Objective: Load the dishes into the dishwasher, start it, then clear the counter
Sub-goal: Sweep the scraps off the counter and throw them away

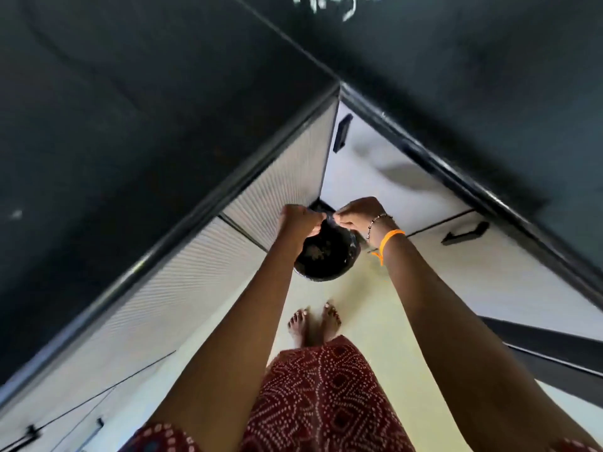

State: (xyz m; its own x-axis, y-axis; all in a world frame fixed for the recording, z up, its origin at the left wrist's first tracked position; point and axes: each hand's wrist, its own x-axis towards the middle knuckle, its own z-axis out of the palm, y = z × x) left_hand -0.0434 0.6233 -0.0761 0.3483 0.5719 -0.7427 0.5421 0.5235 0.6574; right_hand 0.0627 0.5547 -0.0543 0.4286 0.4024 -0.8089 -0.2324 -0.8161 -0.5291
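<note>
Dishwasher is nowhere I can pick out from where I stand: only white cabinet fronts [287, 177] meeting in a corner under a dark counter [130, 125], so whether any loading is done I cannot tell. The stretches of counter in view are dark and bare, apart from something pale and blurred at the far top edge that I cannot make out. Pale floor [365, 321] runs between the two cabinet runs, and the person stands on it with both arms stretched out toward the corner.

Between the hands hangs a black bin bag [326, 252], low over the floor, with pale scraps lying inside. The left hand [298, 220] has its fingers curled round one side of the bag's mouth; the right hand [357, 215], with an orange band at the wrist, pinches the other side, each grip closed on plastic. My guess is this is the clearing part, waste being bagged or tied off; the dishes themselves are not in sight.
</note>
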